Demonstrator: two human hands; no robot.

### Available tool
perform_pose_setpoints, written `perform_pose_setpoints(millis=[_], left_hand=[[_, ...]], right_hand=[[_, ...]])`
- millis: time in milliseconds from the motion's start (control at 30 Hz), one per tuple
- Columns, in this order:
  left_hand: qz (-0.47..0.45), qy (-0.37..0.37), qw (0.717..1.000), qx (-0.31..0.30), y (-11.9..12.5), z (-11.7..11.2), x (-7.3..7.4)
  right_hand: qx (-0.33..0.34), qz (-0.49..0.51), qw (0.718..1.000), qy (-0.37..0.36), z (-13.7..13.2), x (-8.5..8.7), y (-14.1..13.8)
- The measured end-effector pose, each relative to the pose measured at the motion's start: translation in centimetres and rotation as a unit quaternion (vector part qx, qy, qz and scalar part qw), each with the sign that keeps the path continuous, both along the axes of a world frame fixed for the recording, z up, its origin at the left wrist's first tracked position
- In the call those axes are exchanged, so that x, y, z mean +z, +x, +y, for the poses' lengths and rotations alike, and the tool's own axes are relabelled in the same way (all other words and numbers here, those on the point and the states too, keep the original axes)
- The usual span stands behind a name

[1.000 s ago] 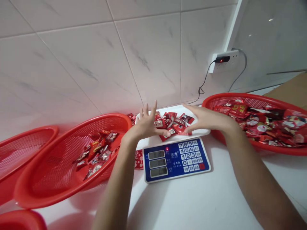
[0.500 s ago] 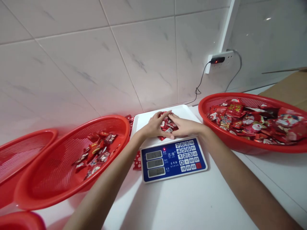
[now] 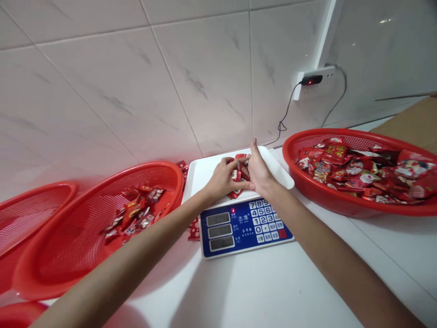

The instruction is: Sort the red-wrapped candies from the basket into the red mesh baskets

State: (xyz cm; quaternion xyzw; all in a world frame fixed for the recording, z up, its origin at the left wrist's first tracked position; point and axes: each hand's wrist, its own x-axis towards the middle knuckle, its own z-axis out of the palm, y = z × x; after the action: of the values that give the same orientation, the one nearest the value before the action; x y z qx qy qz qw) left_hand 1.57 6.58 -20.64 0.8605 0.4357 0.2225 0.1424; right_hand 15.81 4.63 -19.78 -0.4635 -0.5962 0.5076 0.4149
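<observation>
Both my hands are cupped together over a heap of red candy packets on the white tray of a blue electronic scale. My left hand curls its fingers round the left side of the heap. My right hand presses against the right side, thumb pointing up. The packets are squeezed between the two palms and partly hidden by them. One packet pokes out at the tray's near edge.
A red mesh basket with some candy packets stands left of the scale, with more red baskets beyond it. A fuller red basket stands on the right. A wall socket with a cable is behind. A loose packet lies beside the scale.
My hands were spread apart over scattered packets a second ago; they have since swept inward and now press the packets into one tight heap between the palms.
</observation>
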Motion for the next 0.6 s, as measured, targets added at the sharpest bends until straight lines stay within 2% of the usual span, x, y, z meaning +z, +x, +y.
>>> perform_pose_setpoints(millis=[133,300,367,433,500,600], left_hand=[[-0.006,0.01,0.999,0.031,0.2,-0.3,0.3],[-0.002,0.018,0.998,0.066,0.5,-0.4,0.5],[0.0,0.023,0.997,0.07,0.5,-0.6,0.6],[-0.001,0.026,0.997,0.072,0.5,-0.7,0.7],[-0.003,0.029,0.997,0.071,0.4,-0.8,0.8],[-0.012,0.035,0.997,0.067,0.0,-0.6,0.9]], right_hand=[[-0.024,0.12,0.99,-0.071,-0.1,0.5,0.3],[-0.004,0.068,0.997,-0.031,0.0,0.5,0.4],[0.011,0.016,1.0,-0.012,-0.2,1.2,1.5],[0.033,-0.081,0.996,0.021,-0.9,2.3,3.0],[0.05,-0.206,0.975,0.065,-1.7,3.6,4.7],[0.067,-0.358,0.927,0.091,-2.7,4.8,6.0]])
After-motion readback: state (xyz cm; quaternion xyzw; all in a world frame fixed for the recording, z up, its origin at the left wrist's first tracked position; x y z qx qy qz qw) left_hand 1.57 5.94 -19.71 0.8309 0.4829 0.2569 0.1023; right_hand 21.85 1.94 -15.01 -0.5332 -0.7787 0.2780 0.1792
